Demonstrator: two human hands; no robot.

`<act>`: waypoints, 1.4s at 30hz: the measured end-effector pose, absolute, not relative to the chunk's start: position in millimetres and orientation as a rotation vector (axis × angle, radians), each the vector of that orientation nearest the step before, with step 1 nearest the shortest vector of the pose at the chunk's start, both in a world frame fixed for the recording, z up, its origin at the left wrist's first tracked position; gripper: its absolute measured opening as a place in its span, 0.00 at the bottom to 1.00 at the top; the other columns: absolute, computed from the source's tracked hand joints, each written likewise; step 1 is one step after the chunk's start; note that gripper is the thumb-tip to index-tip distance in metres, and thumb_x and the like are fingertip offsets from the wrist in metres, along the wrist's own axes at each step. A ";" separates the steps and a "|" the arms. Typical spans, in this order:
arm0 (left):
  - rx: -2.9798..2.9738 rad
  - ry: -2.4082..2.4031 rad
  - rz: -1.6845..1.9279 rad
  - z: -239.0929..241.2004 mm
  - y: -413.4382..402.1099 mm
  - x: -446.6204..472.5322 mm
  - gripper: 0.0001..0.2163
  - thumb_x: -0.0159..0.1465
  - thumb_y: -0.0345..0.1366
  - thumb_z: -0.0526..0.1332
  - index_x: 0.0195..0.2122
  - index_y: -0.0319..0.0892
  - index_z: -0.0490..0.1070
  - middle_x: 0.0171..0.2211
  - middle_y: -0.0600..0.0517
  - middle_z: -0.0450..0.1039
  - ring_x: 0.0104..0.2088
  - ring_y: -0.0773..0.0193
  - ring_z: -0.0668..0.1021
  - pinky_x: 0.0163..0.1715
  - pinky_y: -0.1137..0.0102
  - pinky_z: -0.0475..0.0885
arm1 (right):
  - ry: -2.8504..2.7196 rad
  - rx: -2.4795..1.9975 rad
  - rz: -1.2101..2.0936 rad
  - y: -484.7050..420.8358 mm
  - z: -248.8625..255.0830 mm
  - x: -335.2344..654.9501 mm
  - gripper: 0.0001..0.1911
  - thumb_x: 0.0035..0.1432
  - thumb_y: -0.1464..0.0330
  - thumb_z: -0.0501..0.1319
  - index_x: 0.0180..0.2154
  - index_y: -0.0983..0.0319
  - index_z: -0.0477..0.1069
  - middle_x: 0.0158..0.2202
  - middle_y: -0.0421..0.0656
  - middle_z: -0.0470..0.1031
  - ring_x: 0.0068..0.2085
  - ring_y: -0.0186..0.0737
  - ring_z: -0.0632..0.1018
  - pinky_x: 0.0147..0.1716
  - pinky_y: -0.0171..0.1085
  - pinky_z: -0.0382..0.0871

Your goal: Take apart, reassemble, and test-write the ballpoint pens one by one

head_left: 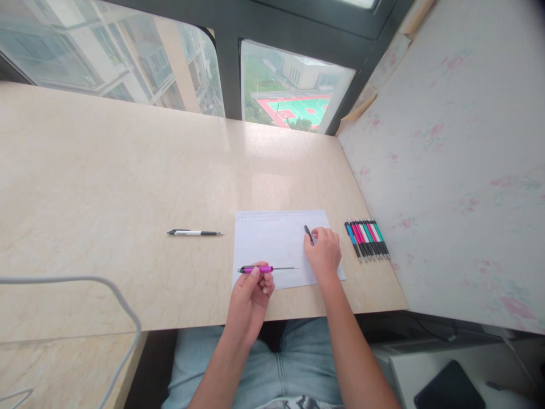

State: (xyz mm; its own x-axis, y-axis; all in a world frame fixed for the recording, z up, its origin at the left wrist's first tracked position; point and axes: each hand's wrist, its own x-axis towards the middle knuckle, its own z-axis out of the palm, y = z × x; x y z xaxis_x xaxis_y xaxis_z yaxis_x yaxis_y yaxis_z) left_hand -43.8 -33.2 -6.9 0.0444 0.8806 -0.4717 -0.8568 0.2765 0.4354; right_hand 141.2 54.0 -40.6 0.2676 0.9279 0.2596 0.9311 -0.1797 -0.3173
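Observation:
My left hand [252, 289] is closed around the magenta barrel of a ballpoint pen [259, 269], held level over the lower left of a white sheet of paper [276, 244]. The pen's front section is off, and its thin refill [283, 268] sticks out bare to the right. Over the sheet's right side, my right hand [323, 250] has its fingers curled around a short black pen grip [309, 234]. Part of that piece is hidden by the hand. Small writing runs along the sheet's top edge.
A white and black pen [195, 232] lies left of the paper. Several coloured pens [367, 240] lie in a row at right, near the papered wall [460, 170]. A grey cable [123, 301] loops over the desk's left side. Windows stand behind the desk [128, 170].

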 end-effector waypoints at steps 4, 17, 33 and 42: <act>0.040 0.756 1.325 -6.6 -32.6 -43.2 0.08 0.58 0.36 0.68 0.36 0.36 0.78 0.28 0.50 0.72 0.28 0.71 0.70 0.27 0.77 0.69 | -1.687 -2.115 -0.010 53.4 -42.7 140.6 0.08 0.58 0.64 0.58 0.36 0.61 0.71 0.36 0.48 0.73 0.41 0.48 0.68 0.38 0.41 0.59; 0.059 0.750 1.325 -5.1 -33.0 -43.2 0.09 0.59 0.36 0.68 0.37 0.36 0.78 0.28 0.50 0.71 0.28 0.71 0.70 0.27 0.76 0.68 | -1.722 -2.071 0.027 52.4 -40.0 136.8 0.06 0.58 0.66 0.58 0.34 0.61 0.71 0.34 0.47 0.73 0.40 0.47 0.69 0.39 0.40 0.59; 0.054 0.750 1.324 -4.0 -33.1 -44.5 0.09 0.59 0.35 0.68 0.37 0.36 0.77 0.28 0.50 0.72 0.28 0.71 0.71 0.27 0.76 0.67 | -1.696 -2.094 0.023 54.1 -40.2 142.2 0.07 0.57 0.66 0.57 0.35 0.61 0.71 0.35 0.48 0.73 0.40 0.47 0.69 0.38 0.41 0.59; 0.046 0.750 1.327 -2.3 -33.4 -44.2 0.09 0.58 0.35 0.68 0.37 0.36 0.77 0.27 0.50 0.72 0.27 0.71 0.71 0.27 0.76 0.67 | -1.716 -2.092 0.020 54.3 -40.1 143.0 0.07 0.57 0.66 0.57 0.35 0.61 0.71 0.35 0.47 0.73 0.40 0.47 0.69 0.39 0.41 0.60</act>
